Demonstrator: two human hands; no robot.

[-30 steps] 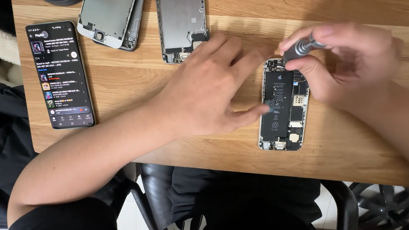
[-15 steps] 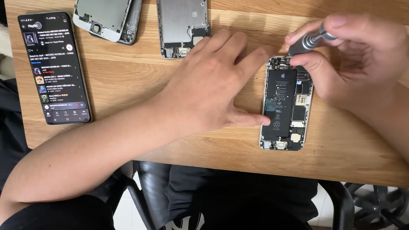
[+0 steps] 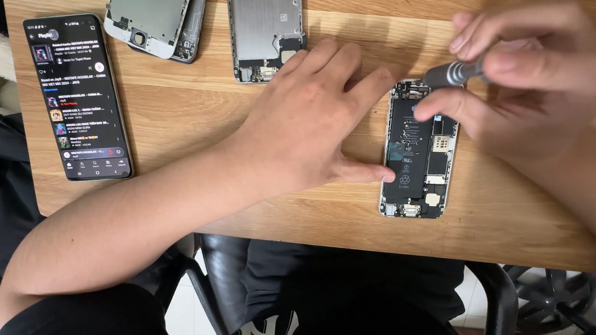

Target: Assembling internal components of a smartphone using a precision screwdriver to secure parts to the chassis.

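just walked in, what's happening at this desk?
A person is working on an opened phone lying on a wooden table. The left hand presses flat beside it, thumb against its edge, while the right hand holds a small screwdriver over the phone's top end. Two bare phone shells and a lit smartphone lie to the left.

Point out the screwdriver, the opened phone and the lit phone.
screwdriver [image 3: 451, 73]: head view, on its grey handle.
opened phone [image 3: 407, 172]: head view, on its black battery.
lit phone [image 3: 77, 97]: head view, on the middle of its screen.
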